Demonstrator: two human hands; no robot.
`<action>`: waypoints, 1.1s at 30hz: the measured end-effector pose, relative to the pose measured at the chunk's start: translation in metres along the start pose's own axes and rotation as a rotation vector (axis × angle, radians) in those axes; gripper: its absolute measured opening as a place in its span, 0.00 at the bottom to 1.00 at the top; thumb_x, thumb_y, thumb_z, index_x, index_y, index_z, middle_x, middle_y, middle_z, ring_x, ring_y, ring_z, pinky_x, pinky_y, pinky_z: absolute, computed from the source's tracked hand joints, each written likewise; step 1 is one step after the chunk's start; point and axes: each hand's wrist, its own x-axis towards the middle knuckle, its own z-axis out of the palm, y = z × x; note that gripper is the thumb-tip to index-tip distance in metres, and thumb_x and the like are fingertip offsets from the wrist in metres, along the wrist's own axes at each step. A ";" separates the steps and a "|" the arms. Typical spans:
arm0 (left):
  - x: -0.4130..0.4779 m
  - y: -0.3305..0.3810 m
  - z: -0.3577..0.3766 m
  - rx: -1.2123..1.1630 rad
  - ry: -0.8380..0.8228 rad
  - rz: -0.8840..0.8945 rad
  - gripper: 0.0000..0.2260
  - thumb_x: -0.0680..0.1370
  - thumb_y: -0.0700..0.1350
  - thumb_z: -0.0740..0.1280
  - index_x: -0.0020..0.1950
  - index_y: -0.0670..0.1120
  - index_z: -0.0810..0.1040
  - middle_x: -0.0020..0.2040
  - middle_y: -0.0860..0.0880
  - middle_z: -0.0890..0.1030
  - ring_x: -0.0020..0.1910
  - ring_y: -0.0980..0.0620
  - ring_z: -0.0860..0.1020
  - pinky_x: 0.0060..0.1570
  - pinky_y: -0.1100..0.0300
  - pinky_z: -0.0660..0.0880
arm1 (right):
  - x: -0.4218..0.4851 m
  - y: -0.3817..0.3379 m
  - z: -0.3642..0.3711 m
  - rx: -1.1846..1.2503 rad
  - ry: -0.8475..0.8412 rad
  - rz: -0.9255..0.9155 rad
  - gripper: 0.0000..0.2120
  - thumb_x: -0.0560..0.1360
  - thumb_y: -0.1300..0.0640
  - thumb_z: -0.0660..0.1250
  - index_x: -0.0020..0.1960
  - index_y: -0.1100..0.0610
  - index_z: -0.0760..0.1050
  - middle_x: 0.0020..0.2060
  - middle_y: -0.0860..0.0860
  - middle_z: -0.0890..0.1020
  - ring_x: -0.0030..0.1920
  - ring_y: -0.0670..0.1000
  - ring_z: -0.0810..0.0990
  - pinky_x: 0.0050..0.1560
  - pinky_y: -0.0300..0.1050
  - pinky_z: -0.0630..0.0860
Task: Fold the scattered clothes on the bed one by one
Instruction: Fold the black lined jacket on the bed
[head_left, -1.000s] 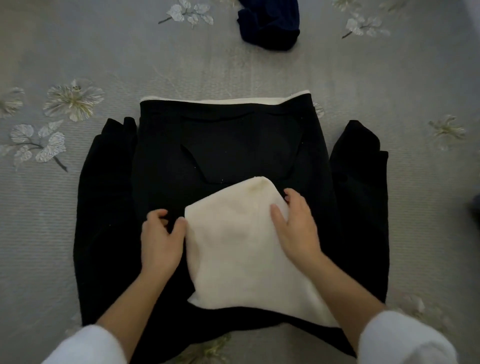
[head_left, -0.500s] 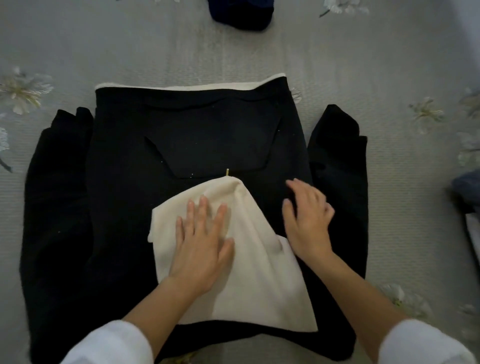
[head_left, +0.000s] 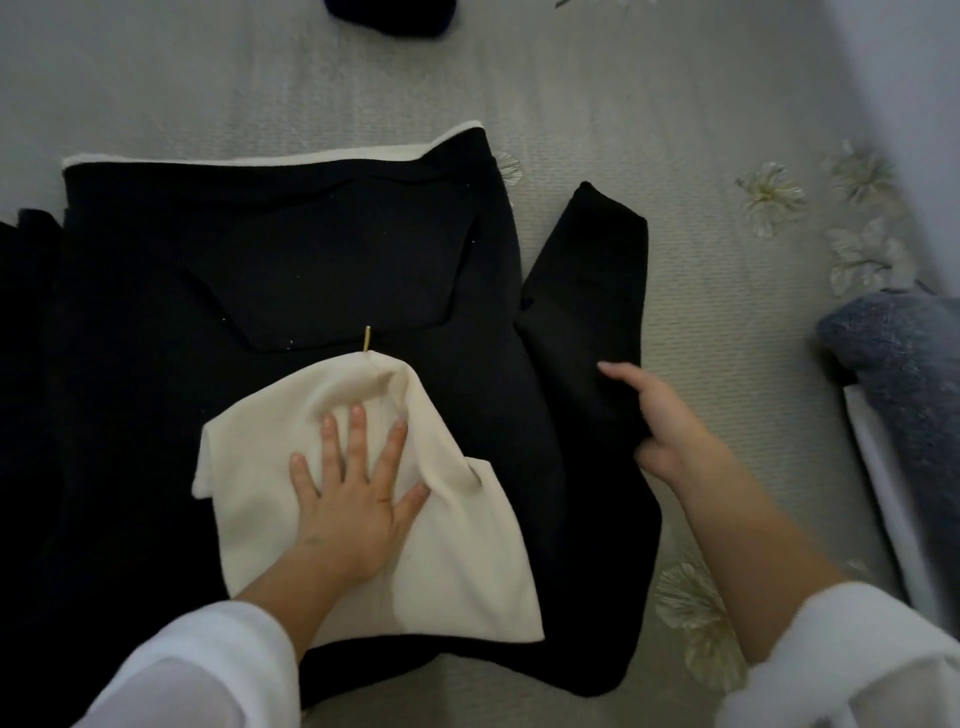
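- Your left hand (head_left: 353, 499) lies flat, fingers straight and spread, pressing the cream hood (head_left: 467, 561) beneath your palm.
- A gold cord tip (head_left: 367, 339) pokes out just beyond those fingertips.
- Your right hand (head_left: 670, 426) curls round the black sleeve (head_left: 592, 291), with the thumb tucked under its edge.
- The black hoodie (head_left: 291, 260) is spread on the bed (head_left: 623, 93), under and beyond both hands.
- A grey garment (head_left: 904, 364) lies apart, right of your right fingers.

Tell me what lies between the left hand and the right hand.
Head view: past the left hand, the edge of the cream hood, then the body of the black hoodie, up to the right hand at the sleeve.
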 end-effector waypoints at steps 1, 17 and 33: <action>0.000 0.002 -0.002 0.011 -0.015 -0.011 0.31 0.72 0.71 0.34 0.66 0.62 0.21 0.69 0.50 0.19 0.70 0.43 0.23 0.69 0.37 0.34 | -0.009 -0.007 -0.007 0.086 -0.065 0.022 0.15 0.72 0.53 0.70 0.55 0.59 0.80 0.48 0.57 0.85 0.48 0.56 0.83 0.47 0.49 0.79; -0.068 0.102 0.019 0.080 -0.052 0.351 0.33 0.70 0.72 0.33 0.74 0.65 0.34 0.75 0.51 0.28 0.73 0.43 0.28 0.70 0.35 0.40 | -0.077 0.017 -0.114 0.491 0.405 -0.471 0.20 0.77 0.61 0.62 0.69 0.52 0.71 0.58 0.51 0.79 0.55 0.50 0.79 0.54 0.45 0.77; -0.069 0.051 0.063 -0.059 0.010 0.344 0.29 0.78 0.62 0.43 0.74 0.59 0.31 0.74 0.51 0.27 0.72 0.52 0.25 0.74 0.49 0.36 | -0.106 -0.004 0.061 0.043 0.256 -0.957 0.31 0.74 0.61 0.61 0.76 0.57 0.59 0.67 0.53 0.73 0.63 0.48 0.75 0.64 0.46 0.73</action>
